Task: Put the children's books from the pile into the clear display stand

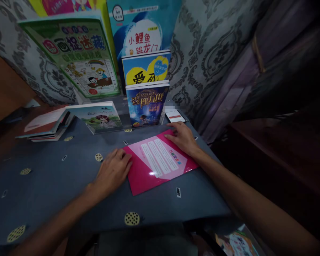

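Note:
A glossy pink book (pixel 162 159) lies flat on the patterned tablecloth, its printed side up, with white text panels and colourful lettering. My left hand (pixel 114 167) grips its left edge; the fingers are curled and the thumb rests at the cover's border. At the upper right corner, my right hand (pixel 183 138) holds the book with bent fingers, some over the cover and some past its top edge. The undersides of both hands are hidden. Just beyond my right hand is a phone (pixel 175 116) with a lit screen.
Behind stand a dark blue book (pixel 147 106), a yellow-and-blue book (pixel 146 67), a large teal book (pixel 144 25) and a green book (pixel 93 57). A pale green book (pixel 102 117) leans near a stack of books (pixel 45 124). A curtain (pixel 224 89) hangs right.

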A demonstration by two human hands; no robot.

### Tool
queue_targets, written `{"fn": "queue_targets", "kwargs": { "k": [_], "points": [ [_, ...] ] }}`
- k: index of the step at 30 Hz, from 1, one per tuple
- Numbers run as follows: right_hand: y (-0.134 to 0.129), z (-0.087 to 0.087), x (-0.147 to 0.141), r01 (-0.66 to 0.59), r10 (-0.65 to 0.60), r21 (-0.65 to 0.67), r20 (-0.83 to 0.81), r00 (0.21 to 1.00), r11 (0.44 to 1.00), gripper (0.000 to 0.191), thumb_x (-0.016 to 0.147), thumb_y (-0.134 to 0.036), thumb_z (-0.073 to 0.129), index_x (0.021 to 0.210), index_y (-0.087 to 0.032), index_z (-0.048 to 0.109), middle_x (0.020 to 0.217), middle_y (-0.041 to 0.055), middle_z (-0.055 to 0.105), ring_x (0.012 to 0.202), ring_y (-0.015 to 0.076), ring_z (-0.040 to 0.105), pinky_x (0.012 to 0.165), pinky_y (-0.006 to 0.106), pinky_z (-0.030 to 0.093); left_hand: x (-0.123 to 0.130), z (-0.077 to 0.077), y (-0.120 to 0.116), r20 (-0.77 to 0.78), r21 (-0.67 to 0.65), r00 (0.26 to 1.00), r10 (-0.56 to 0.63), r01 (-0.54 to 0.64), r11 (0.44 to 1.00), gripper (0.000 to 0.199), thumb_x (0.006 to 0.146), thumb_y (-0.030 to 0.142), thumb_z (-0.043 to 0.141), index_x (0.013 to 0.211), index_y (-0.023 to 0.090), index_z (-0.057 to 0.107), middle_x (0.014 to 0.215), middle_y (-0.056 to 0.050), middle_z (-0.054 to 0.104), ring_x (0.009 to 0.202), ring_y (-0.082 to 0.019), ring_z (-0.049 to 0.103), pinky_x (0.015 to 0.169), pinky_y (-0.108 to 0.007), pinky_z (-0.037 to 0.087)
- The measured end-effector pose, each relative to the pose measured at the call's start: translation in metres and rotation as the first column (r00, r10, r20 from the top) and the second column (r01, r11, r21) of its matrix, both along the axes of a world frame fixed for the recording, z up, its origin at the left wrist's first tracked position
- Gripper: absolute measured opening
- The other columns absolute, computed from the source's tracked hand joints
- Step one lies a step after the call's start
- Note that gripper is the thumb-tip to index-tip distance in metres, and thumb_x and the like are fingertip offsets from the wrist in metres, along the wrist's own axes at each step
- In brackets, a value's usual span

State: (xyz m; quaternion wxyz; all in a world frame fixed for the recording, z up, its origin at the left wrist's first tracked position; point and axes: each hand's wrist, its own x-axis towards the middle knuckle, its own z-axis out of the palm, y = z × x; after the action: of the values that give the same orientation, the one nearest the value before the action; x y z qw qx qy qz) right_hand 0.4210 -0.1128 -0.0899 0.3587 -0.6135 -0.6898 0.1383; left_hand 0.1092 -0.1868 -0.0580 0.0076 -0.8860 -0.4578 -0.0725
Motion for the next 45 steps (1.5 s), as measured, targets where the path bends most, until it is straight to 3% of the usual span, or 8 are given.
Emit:
{"fn": "queue_targets", "kwargs": {
  "k": [12,17,20,23,27,31,38,45],
  "points": [
    [-0.024,0.010,-0.009,0.050,-0.029,-0.080,0.251,0.968,0.996,0.034,0.088,-0.023,0.062,0.119,-0.015,0.071,0.107,0.0118,0.064,0.096,0.0264,0.064,0.088,0.039,0.052,0.001,-0.009,0.024,-0.029,0.091,0.998,-0.058,0.060,0.994,0.032,0.104,0.025,0.039,0.123,0.017,0.063,0.126,-0.013,0.065,0.111,-0.028,0.059,0.091,-0.046,0.050],
    [-0.037,0.025,-0.031,0.090,-0.052,-0.045,0.533,0.845,0.995,0.029,0.095,-0.025,0.054,0.114,-0.012,0.072,0.119,0.0198,0.066,0.110,0.0358,0.062,0.094,0.051,0.049,0.000,-0.015,0.025,0.019,0.136,0.997,-0.080,0.077,0.988,0.034,0.105,0.025,0.035,0.122,0.016,0.063,0.127,-0.014,0.066,0.111,-0.028,0.061,0.090,-0.046,0.052],
    [-0.045,0.022,-0.060,-0.119,0.134,-0.064,0.545,0.828,0.991,0.030,0.099,-0.020,0.048,0.115,-0.009,0.072,0.136,0.0220,0.062,0.127,0.0355,0.057,0.107,0.054,0.045,-0.001,-0.018,0.025,0.008,0.176,0.996,-0.091,0.088,0.980,0.034,0.105,0.025,0.035,0.122,0.016,0.063,0.127,-0.014,0.067,0.110,-0.029,0.062,0.091,-0.046,0.052],
    [-0.053,0.011,-0.095,-0.429,0.427,-0.105,0.453,0.783,0.897,0.038,0.103,-0.019,0.041,0.132,-0.011,0.063,0.150,0.0173,0.054,0.143,0.0274,0.047,0.117,0.047,0.040,-0.002,-0.021,0.025,-0.004,0.222,0.993,-0.114,0.112,0.969,0.033,0.104,0.022,0.036,0.122,0.014,0.063,0.125,-0.015,0.068,0.110,-0.029,0.063,0.092,-0.046,0.052],
    [-0.056,0.003,-0.116,-0.483,0.499,-0.150,0.406,0.766,0.863,0.054,0.106,-0.035,0.041,0.150,-0.003,0.044,0.158,0.0218,0.044,0.152,0.0288,0.035,0.124,0.048,0.034,-0.003,-0.024,0.025,0.020,0.254,0.990,-0.140,0.131,0.958,0.033,0.103,0.022,0.038,0.121,0.012,0.064,0.124,-0.017,0.069,0.112,-0.030,0.064,0.094,-0.047,0.051],
    [-0.055,0.003,-0.093,-0.433,0.469,-0.181,0.387,0.794,0.883,0.062,0.105,-0.043,0.042,0.152,-0.002,0.042,0.161,0.0244,0.036,0.155,0.0314,0.027,0.126,0.052,0.028,-0.002,-0.024,0.026,0.023,0.251,0.989,-0.144,0.134,0.959,0.034,0.104,0.022,0.038,0.119,0.012,0.066,0.124,-0.018,0.070,0.115,-0.031,0.064,0.096,-0.048,0.050],
    [-0.056,0.001,-0.036,-0.264,0.297,-0.135,0.409,0.863,0.955,0.059,0.105,-0.045,0.041,0.151,-0.009,0.046,0.159,0.0210,0.043,0.152,0.0303,0.034,0.125,0.054,0.031,-0.002,-0.022,0.026,0.003,0.263,0.989,-0.150,0.144,0.954,0.037,0.105,0.024,0.036,0.120,0.010,0.066,0.126,-0.019,0.069,0.115,-0.032,0.064,0.093,-0.047,0.051],
    [-0.057,0.002,-0.026,-0.172,0.216,-0.135,0.456,0.863,0.976,0.056,0.104,-0.039,0.042,0.149,-0.006,0.048,0.157,0.0219,0.045,0.150,0.0298,0.038,0.124,0.053,0.031,0.002,-0.014,0.027,-0.011,0.204,0.991,-0.134,0.134,0.970,0.037,0.104,0.023,0.035,0.120,0.010,0.066,0.124,-0.018,0.070,0.118,-0.033,0.063,0.095,-0.049,0.051]
  ]
}}
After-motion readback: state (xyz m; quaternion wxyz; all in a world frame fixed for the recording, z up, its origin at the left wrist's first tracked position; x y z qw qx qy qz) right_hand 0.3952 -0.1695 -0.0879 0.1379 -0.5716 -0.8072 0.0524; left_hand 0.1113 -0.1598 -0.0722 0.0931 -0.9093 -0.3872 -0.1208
